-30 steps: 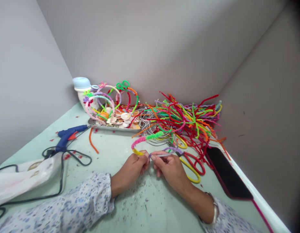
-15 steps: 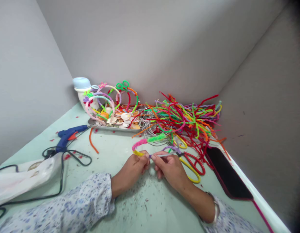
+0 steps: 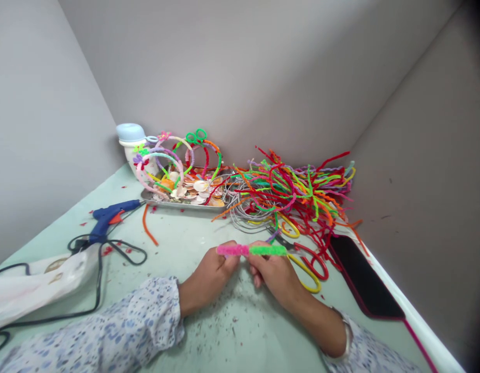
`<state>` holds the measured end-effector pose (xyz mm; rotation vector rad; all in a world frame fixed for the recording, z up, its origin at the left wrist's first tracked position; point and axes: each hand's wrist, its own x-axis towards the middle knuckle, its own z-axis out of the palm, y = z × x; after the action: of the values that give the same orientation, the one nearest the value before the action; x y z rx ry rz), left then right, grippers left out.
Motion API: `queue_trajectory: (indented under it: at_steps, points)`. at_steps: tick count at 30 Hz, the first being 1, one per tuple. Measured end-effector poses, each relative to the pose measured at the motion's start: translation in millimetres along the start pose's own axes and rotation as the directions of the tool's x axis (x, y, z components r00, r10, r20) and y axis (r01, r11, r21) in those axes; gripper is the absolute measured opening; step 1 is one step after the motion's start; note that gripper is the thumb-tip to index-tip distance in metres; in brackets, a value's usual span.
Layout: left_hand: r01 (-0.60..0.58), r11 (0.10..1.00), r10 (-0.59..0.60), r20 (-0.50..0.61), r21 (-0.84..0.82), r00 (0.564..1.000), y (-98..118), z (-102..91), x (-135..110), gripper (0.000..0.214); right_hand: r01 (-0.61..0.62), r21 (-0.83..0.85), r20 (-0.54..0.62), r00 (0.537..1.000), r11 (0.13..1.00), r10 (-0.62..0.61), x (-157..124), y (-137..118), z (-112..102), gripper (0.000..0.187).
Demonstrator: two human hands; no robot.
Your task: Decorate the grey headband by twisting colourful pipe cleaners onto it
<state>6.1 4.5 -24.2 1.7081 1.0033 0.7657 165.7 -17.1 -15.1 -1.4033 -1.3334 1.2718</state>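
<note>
Between my hands is a headband wrapped in fuzzy pipe cleaner (image 3: 232,249), its bright pink and green stretch turned toward me. My left hand (image 3: 209,278) pinches it at the pink part, fingers curled in. My right hand (image 3: 277,277) grips it close by, under the green part, with thumb and fingers closed. A purple pipe cleaner end (image 3: 274,237) sticks up behind my right hand. The band's yellow part and the far side are hidden. Just beyond the right hand lie scissors with red and yellow handles (image 3: 316,263).
A metal tray (image 3: 185,205) holds shells and several decorated headbands. Beside it are a coil of grey wire bands (image 3: 240,217) and a heap of pipe cleaners (image 3: 302,186). A blue glue gun (image 3: 103,220), white bag (image 3: 49,285), lidded cup (image 3: 131,140) and black phone (image 3: 364,277) surround the work.
The headband has been turned over, so its curved pink and green part now lies across the front of my hands. The yellow part has gone out of sight. Both hands stay nearly in place.
</note>
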Motion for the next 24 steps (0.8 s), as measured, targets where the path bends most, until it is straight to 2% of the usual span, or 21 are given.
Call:
queue_trajectory:
  at_steps: [4,9,12,16,20,24]
  points:
    - [-0.092,0.993,0.093,-0.009,0.077,0.996,2.5,-2.0,-0.2,0.029,-0.013,0.076,0.016,1.000,0.997,0.012,0.5,2.1,-0.7,0.015]
    - [-0.113,0.989,0.114,-0.007,0.098,0.993,2.9,-2.5,-0.4,0.028,0.012,0.115,0.020,1.000,0.993,-0.014,1.3,4.2,-0.3,0.017]
    - [-0.043,0.999,0.044,-0.023,0.028,0.999,3.1,-1.8,0.5,0.028,0.000,0.131,0.010,1.000,0.991,-0.002,1.2,4.5,-0.1,0.021]
    - [0.156,0.988,-0.156,-0.052,-0.005,0.986,0.1,-0.1,4.0,0.043,0.007,0.137,0.017,1.000,0.991,-0.009,2.2,4.7,-0.2,0.038]
    - [0.166,0.986,-0.166,-0.047,-0.012,0.985,-1.5,0.6,6.3,0.047,0.009,0.122,0.018,1.000,0.992,-0.011,3.4,5.8,-0.1,0.045]
    - [0.163,0.986,-0.164,-0.028,-0.037,0.986,0.3,0.0,5.4,0.045,0.022,0.118,0.021,0.999,0.993,-0.025,2.7,8.6,0.6,0.043]
